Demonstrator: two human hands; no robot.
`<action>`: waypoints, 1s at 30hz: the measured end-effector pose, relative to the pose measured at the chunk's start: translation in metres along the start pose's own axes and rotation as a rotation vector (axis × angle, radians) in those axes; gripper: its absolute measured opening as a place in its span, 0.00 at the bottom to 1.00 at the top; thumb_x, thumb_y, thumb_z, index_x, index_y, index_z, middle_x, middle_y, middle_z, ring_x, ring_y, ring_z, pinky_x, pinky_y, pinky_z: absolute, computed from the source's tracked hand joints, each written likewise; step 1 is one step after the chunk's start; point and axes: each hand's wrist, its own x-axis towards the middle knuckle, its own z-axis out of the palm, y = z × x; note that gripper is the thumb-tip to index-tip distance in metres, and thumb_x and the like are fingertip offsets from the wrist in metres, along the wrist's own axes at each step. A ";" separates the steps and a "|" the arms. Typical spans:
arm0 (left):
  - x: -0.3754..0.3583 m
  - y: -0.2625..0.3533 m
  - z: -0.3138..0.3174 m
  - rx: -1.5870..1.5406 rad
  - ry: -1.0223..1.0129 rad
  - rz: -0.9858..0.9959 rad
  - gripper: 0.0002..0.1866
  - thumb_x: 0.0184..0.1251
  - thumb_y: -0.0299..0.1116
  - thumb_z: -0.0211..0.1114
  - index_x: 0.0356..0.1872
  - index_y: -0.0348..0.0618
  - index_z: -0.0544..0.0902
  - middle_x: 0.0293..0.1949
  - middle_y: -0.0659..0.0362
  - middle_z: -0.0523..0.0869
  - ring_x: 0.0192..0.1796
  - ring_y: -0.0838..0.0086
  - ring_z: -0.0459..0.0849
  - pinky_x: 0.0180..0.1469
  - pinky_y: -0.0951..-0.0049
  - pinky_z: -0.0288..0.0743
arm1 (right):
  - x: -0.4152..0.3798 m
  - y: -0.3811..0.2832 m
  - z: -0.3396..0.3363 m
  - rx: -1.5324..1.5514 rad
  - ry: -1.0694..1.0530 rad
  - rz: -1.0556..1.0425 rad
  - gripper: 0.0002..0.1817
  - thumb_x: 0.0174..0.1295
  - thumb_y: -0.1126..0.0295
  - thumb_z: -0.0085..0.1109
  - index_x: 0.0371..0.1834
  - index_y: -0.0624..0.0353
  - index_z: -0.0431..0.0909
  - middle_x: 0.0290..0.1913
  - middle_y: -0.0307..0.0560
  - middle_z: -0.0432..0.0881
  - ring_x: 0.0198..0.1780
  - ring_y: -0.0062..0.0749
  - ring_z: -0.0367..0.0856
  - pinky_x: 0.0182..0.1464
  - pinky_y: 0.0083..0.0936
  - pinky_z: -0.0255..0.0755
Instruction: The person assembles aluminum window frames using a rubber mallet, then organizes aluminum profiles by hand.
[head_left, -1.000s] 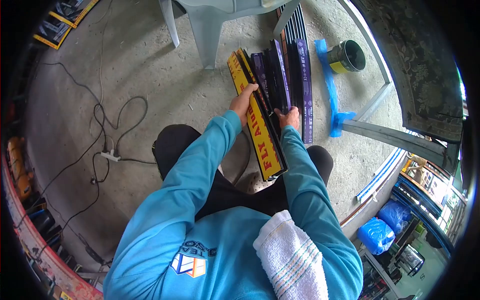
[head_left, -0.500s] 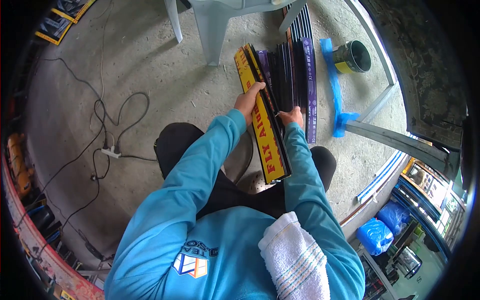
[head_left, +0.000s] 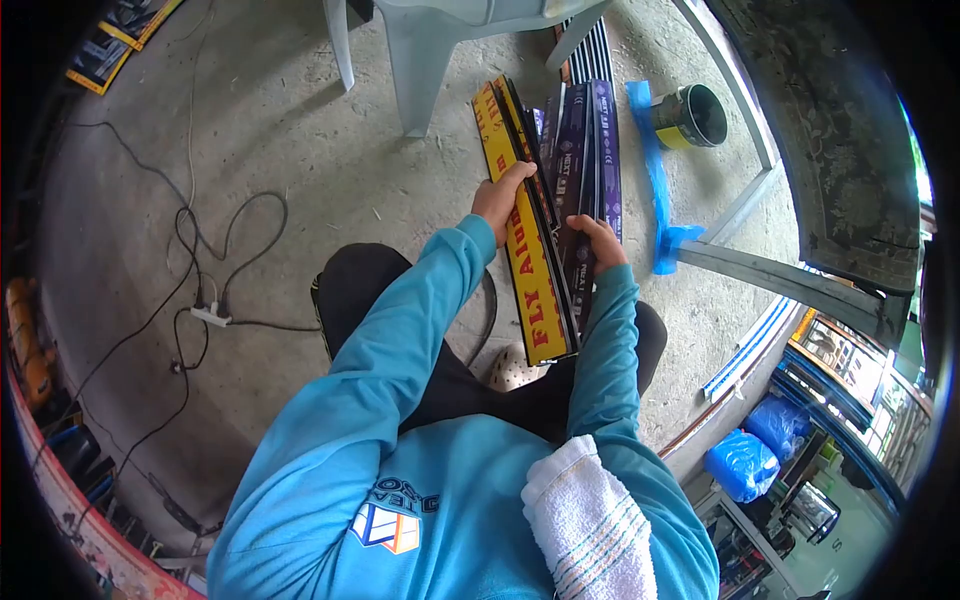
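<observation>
My left hand is wrapped round a bundle of long dark profiles faced with a yellow strip printed in red, "FLY Alum…". The bundle slants above my lap, its near end by my right thigh. Just to its right, my right hand is closed on a dark profile with a purple printed label, thumb across its face. Another purple-labelled profile lies beyond it on the right. How many pieces each hand grips is hidden.
A grey plastic chair stands ahead, with striped profiles on the floor beside its leg. To the right are blue plastic film, a bucket and a metal frame. Cables and a power strip lie left.
My right hand has moved slightly right and now grips a purple-labelled profile, whose printed face has turned into view. My left hand keeps the yellow-faced bundle in nearly the same place.
</observation>
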 end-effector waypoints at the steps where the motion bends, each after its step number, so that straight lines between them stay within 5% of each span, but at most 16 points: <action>1: -0.002 0.003 0.003 0.031 -0.003 0.010 0.29 0.55 0.41 0.70 0.49 0.26 0.72 0.38 0.52 0.83 0.33 0.69 0.85 0.37 0.70 0.83 | -0.002 -0.001 -0.003 0.070 -0.065 0.012 0.18 0.50 0.66 0.66 0.40 0.70 0.79 0.31 0.50 0.84 0.24 0.36 0.84 0.29 0.28 0.81; 11: 0.005 -0.003 -0.003 0.105 -0.075 -0.054 0.28 0.54 0.37 0.70 0.51 0.28 0.74 0.35 0.53 0.84 0.30 0.67 0.85 0.38 0.67 0.84 | -0.034 -0.010 0.017 0.365 -0.069 0.036 0.17 0.53 0.68 0.64 0.43 0.67 0.78 0.34 0.51 0.86 0.27 0.36 0.86 0.32 0.29 0.85; 17: 0.003 0.008 -0.005 0.218 -0.154 0.131 0.31 0.58 0.41 0.67 0.55 0.26 0.70 0.37 0.51 0.84 0.33 0.71 0.87 0.35 0.74 0.86 | -0.042 -0.014 0.019 0.362 -0.141 -0.008 0.17 0.53 0.68 0.64 0.42 0.67 0.79 0.33 0.51 0.86 0.27 0.34 0.86 0.32 0.28 0.85; 21: -0.004 0.014 -0.008 0.197 -0.190 0.091 0.31 0.54 0.37 0.70 0.56 0.29 0.69 0.41 0.49 0.82 0.37 0.67 0.86 0.40 0.67 0.86 | -0.051 -0.018 0.020 0.364 -0.174 0.015 0.16 0.53 0.67 0.63 0.42 0.67 0.79 0.32 0.49 0.86 0.25 0.33 0.85 0.30 0.27 0.85; 23: -0.010 0.016 -0.007 0.274 -0.183 0.113 0.31 0.57 0.40 0.69 0.56 0.29 0.70 0.37 0.52 0.84 0.32 0.73 0.87 0.35 0.74 0.86 | -0.057 -0.020 0.020 0.342 -0.167 0.023 0.16 0.54 0.67 0.63 0.42 0.67 0.78 0.31 0.49 0.86 0.24 0.32 0.85 0.28 0.25 0.84; 30: -0.011 0.017 -0.007 0.216 -0.337 -0.054 0.30 0.58 0.38 0.68 0.58 0.30 0.71 0.43 0.50 0.85 0.38 0.71 0.88 0.39 0.74 0.86 | -0.076 -0.026 0.011 0.426 -0.240 -0.016 0.19 0.55 0.66 0.63 0.44 0.70 0.77 0.32 0.52 0.86 0.24 0.33 0.85 0.27 0.23 0.85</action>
